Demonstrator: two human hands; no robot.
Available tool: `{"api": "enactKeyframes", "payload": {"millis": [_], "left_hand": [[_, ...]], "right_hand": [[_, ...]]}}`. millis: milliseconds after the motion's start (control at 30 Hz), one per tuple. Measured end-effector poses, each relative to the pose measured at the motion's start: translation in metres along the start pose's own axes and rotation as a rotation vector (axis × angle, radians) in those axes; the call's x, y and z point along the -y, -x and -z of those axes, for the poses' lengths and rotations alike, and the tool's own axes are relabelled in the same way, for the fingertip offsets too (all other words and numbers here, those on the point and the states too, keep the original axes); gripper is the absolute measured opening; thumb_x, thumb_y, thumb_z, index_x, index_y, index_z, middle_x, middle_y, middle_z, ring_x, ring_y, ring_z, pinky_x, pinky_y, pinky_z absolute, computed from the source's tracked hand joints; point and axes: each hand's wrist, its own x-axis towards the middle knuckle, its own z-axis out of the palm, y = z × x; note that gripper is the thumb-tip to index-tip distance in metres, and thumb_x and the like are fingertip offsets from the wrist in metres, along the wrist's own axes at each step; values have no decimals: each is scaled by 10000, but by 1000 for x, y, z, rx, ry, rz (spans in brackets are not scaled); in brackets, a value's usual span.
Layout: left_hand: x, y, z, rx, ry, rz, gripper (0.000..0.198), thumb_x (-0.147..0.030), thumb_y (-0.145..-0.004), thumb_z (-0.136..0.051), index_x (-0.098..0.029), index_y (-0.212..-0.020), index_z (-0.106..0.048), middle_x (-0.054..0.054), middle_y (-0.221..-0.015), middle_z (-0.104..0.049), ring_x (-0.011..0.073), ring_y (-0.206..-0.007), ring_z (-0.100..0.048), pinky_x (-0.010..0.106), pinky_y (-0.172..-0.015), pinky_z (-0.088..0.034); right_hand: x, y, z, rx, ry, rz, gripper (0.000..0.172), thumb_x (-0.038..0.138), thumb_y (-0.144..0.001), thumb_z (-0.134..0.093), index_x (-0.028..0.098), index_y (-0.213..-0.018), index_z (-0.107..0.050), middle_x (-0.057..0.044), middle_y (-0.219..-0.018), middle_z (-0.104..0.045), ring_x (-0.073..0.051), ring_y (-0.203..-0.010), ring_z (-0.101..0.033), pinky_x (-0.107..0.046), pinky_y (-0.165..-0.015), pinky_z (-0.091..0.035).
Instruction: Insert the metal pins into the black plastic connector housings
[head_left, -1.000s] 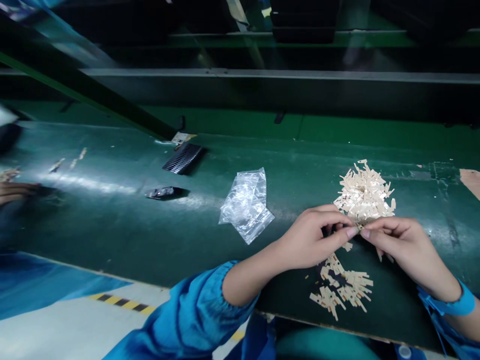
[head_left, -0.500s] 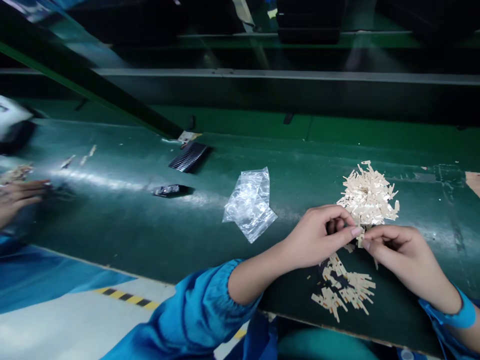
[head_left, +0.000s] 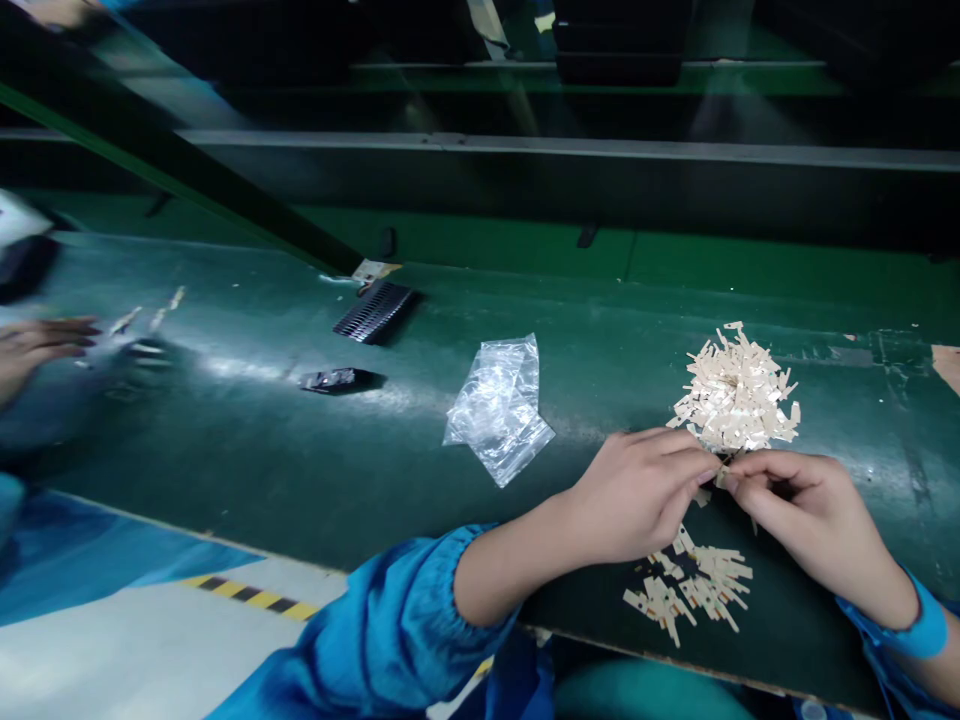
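My left hand and my right hand meet fingertip to fingertip, both closed in a pinch. Between them is a small flat beige piece, mostly covered by the fingers. Just beyond the fingertips lies a large heap of similar beige pieces. Nearer to me, below my left hand, a smaller spread of beige pieces with dark and orange marks rests on the green table.
Clear plastic bags lie left of my hands. Farther left are a black ribbed part and a small dark packet. A co-worker's hand is at the far left. A green post slants down to the table.
My left hand has turned over slightly, its fingers now straighter and pressed onto the piece. My right hand has barely moved. At the far left, the co-worker's hand has shifted upward.
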Motion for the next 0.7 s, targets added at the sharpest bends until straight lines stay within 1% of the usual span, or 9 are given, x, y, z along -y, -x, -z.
{"api": "enactKeyframes", "payload": {"millis": [100,167,300,367,400,467,533,633,700], "left_hand": [[0,0,1,40,-64,-4,287,-130,-993,-391,-159,-1015,-676,51,-907,-697,181,-816,-643,303,-664,-492],[2,-1,-2,35,-110,17,281,-150,-1004,-395,-159,-1025,-675,53,-918,-695,188,-832,-647,304,-668,-494],[12,-4,-10,-56,-240,147,287,-231,-1041,-418,-155,-983,-689,51,-875,-691,198,-805,-654,312,-669,-495],[16,-7,-12,-96,-240,209,315,-310,-1045,-463,-158,-899,-698,44,-830,-684,194,-766,-651,307,-643,-478],[16,-8,-12,-107,-201,230,319,-340,-1033,-499,-162,-863,-701,39,-812,-682,189,-752,-647,302,-635,-467],[13,-10,-9,-98,-19,262,249,-329,-986,-575,-175,-861,-725,24,-801,-685,165,-724,-635,281,-629,-457],[8,-12,-5,-55,273,297,142,-246,-919,-620,-186,-914,-749,10,-809,-693,129,-682,-609,251,-618,-455],[4,-13,0,31,706,390,130,-213,-853,-648,-159,-913,-750,19,-784,-696,100,-621,-569,218,-568,-439],[4,-13,2,63,896,452,128,-255,-831,-680,-143,-859,-737,27,-745,-692,101,-611,-571,217,-562,-443]], "right_hand": [[-1,0,1,17,-8,-18,140,296,-832,-692,210,-779,-790,-20,-642,-680,-166,-574,-544,-275,-545,-465],[-1,1,1,38,-17,-41,142,286,-835,-680,205,-786,-786,-22,-647,-674,-167,-584,-542,-277,-552,-455],[3,0,5,93,-39,-89,161,303,-853,-671,198,-766,-758,4,-603,-603,-151,-566,-510,-266,-543,-415],[6,-1,7,123,-47,-107,169,300,-872,-648,203,-762,-732,18,-589,-576,-144,-554,-505,-259,-535,-393],[7,-1,7,136,-50,-111,173,295,-882,-630,207,-761,-717,23,-585,-569,-143,-552,-509,-257,-535,-388],[10,-2,9,152,-56,-108,181,281,-896,-596,214,-752,-683,28,-585,-566,-143,-553,-518,-257,-538,-384],[11,-2,9,158,-56,-93,182,268,-900,-576,217,-746,-658,33,-589,-554,-141,-551,-512,-257,-541,-382],[10,-2,9,148,-32,-46,173,243,-896,-559,215,-747,-643,33,-621,-546,-140,-574,-502,-257,-554,-381],[10,-2,9,144,-12,-12,173,231,-896,-551,214,-745,-635,28,-644,-556,-142,-593,-498,-259,-563,-380]]}}
